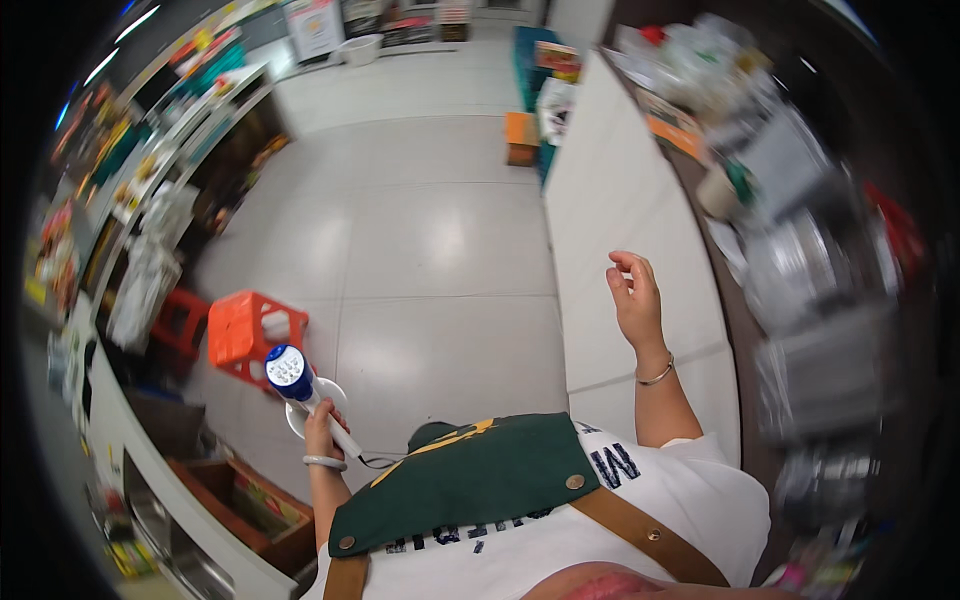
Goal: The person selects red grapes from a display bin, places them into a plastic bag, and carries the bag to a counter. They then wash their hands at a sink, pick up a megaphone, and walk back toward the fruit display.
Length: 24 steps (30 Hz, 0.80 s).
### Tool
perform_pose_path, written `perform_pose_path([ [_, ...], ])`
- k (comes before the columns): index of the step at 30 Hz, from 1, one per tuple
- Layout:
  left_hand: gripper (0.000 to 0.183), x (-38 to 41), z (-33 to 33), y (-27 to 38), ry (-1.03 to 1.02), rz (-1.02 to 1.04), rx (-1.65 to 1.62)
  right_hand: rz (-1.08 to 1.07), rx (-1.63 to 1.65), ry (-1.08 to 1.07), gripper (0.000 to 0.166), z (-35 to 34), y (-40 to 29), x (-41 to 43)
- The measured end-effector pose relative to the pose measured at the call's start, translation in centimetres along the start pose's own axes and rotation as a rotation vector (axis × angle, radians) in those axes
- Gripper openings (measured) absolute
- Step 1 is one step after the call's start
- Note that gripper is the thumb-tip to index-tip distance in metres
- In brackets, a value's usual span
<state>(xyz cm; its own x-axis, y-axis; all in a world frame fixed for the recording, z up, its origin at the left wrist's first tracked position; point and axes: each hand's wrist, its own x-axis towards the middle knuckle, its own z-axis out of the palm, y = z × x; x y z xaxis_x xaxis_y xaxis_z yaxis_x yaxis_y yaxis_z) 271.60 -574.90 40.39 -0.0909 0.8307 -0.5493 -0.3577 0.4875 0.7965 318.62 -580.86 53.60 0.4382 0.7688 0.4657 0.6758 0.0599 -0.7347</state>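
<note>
My left hand is closed around the white handle of a blue and white handheld device, perhaps a torch, with a round face of small lights or holes and a dark cord at its lower end. Behind it and partly hidden, a white round container stands low by an orange plastic stool. My right hand is raised at the right, fingers curled with a gap to the thumb and nothing between them. It is in front of a pale marble-look panel.
Shelving with goods runs along the left. A wooden crate lies at the lower left. Plastic-wrapped goods crowd a dark surface at the right. An orange box stands on the tiled floor ahead, near a white bucket.
</note>
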Motion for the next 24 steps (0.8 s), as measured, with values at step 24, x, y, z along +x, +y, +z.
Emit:
perform_pose_path([
  [24,0.022,30.8,-6.7,27.5,0.107,0.222,-0.198,-0.262,-0.253,-1.199,0.040,56.7,-8.5,22.8],
])
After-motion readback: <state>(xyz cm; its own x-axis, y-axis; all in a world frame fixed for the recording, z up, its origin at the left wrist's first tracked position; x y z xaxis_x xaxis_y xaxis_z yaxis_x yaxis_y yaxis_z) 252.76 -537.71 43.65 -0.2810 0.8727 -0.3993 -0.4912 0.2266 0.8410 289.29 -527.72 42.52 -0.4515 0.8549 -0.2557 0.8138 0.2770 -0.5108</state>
